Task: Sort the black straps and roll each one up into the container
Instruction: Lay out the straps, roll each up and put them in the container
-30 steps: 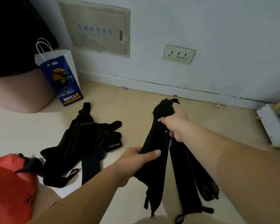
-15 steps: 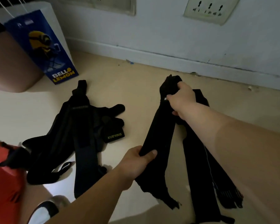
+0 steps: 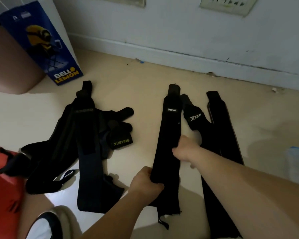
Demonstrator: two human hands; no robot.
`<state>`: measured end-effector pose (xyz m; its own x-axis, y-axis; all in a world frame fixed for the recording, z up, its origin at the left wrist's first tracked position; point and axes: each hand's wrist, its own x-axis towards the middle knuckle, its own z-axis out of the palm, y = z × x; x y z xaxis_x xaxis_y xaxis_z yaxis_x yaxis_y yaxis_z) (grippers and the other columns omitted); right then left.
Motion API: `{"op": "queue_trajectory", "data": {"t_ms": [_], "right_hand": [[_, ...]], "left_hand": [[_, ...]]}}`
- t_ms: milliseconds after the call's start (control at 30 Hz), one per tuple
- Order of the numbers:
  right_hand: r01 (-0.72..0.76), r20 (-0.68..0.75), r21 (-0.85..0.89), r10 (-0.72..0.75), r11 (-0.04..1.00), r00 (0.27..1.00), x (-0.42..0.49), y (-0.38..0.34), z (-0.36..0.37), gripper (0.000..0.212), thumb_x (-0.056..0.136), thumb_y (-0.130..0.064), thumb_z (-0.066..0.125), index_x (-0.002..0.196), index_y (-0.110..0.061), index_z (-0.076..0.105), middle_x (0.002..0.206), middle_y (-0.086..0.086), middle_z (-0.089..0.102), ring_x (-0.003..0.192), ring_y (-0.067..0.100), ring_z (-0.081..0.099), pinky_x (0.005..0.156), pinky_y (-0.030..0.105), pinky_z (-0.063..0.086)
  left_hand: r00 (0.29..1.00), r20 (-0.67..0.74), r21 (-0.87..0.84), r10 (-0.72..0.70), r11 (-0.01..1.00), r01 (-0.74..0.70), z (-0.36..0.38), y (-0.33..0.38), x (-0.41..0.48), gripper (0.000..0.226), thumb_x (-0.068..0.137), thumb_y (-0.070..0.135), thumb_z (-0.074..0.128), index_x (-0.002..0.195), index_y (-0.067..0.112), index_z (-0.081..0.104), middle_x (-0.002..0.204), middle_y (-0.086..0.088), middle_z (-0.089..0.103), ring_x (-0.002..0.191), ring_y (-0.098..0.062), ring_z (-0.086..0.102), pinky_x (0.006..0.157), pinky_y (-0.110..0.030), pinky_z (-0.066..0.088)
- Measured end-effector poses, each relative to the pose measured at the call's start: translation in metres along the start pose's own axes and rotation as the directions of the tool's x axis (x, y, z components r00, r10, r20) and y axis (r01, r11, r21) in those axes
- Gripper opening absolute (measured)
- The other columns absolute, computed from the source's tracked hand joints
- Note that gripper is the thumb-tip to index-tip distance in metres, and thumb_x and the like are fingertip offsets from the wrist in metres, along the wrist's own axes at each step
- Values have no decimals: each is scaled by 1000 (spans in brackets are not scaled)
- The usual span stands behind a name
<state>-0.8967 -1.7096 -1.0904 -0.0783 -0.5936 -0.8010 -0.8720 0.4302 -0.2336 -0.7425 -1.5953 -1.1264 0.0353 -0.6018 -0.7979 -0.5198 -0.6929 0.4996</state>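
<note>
Left grip (image 3: 146, 181) clamps the strap (image 3: 171, 128) low down; right grip (image 3: 185, 150) has slid from its top to its middle, hold unclear. Strap now lies flat on the floor (image 3: 145, 94), seemingly ready for rolling.

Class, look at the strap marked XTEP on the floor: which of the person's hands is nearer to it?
Right. The right hand holds the long strap close beside the XTEP strap; the left hand grips the long strap lower down, farther away.

Black straps (image 3: 170, 135) flat on floor (image 3: 145, 94)
</note>
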Motion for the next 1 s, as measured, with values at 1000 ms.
{"op": "queue_trajectory", "data": {"t_ms": [1000], "right_hand": [[326, 201, -53, -310, 944, 929, -19, -78, 51, 30, 108, -40, 53, 122, -16, 65, 105, 10, 69, 85, 23, 63, 69, 30, 50]], "left_hand": [[869, -494, -129, -11, 990, -61, -126, -42, 4, 24, 100, 23, 55, 121, 22, 67, 103, -2, 71, 89, -23, 69, 82, -38, 60]]}}
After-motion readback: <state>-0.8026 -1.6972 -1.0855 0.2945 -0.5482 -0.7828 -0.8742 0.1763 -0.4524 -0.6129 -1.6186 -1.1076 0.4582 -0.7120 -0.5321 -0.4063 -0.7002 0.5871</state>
